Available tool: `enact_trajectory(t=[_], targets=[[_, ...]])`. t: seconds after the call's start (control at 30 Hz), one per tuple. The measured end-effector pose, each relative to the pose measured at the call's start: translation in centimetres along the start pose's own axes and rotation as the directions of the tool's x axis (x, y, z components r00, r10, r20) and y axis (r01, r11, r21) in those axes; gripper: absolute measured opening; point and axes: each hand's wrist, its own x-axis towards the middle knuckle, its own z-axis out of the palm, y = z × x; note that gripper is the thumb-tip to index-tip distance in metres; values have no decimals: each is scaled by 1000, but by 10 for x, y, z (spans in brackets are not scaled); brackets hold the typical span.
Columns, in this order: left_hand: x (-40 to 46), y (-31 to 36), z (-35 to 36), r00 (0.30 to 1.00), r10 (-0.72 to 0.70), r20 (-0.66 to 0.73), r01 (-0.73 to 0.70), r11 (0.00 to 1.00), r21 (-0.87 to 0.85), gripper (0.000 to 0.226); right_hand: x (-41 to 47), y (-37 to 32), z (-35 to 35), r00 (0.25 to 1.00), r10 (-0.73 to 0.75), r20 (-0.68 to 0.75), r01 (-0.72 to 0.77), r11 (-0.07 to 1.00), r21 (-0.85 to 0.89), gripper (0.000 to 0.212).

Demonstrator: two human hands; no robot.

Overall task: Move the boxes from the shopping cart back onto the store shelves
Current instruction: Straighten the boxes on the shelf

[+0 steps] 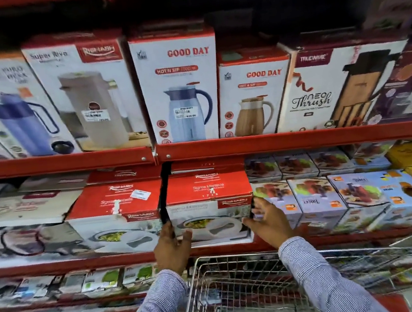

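A red-and-white Rishabh box (208,202) showing a casserole dish sits on the middle red shelf (57,266), beside a matching box (114,213) to its left. My left hand (171,248) rests against the box's lower left front corner, fingers spread. At the lower right corner my right hand (267,223) touches the box, fingers also apart. Neither hand wraps around the box. The wire shopping cart (255,292) stands directly below my arms, and no box shows inside the visible part of its basket.
The upper shelf (276,142) holds tall flask and jug boxes. Small juicer boxes (319,199) fill the middle shelf to the right. Flat packs line the lower shelf (72,283) at left. Tiled floor lies at the bottom left.
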Motion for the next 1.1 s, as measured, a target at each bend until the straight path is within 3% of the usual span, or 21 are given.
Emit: enact_trajectory(t=[0.33, 0.7, 0.8, 0.93, 1.03, 1.1], targets=[[7, -7, -5, 997, 47, 66, -48, 999, 10, 68, -14, 3, 11, 996, 37, -85, -28, 994, 105, 68], [2, -7, -11, 995, 70, 73, -72, 997, 28, 65, -11, 2, 11, 997, 44, -66, -34, 989, 145, 68], [-6, 5, -21, 993, 108, -55, -107, 994, 19, 48, -14, -3, 6, 989, 32, -146, -17, 995, 98, 60], [-15, 47, -56, 933, 171, -317, -251, 940, -232, 25, -12, -38, -10, 893, -107, -436, 181, 974, 132, 45], [2, 91, -82, 852, 326, -409, -445, 863, -239, 24, 1, -90, -18, 846, -307, -436, 400, 906, 140, 42], [20, 118, -93, 823, 379, -422, -497, 840, -215, 25, 14, -122, -19, 829, -385, -407, 462, 880, 109, 43]])
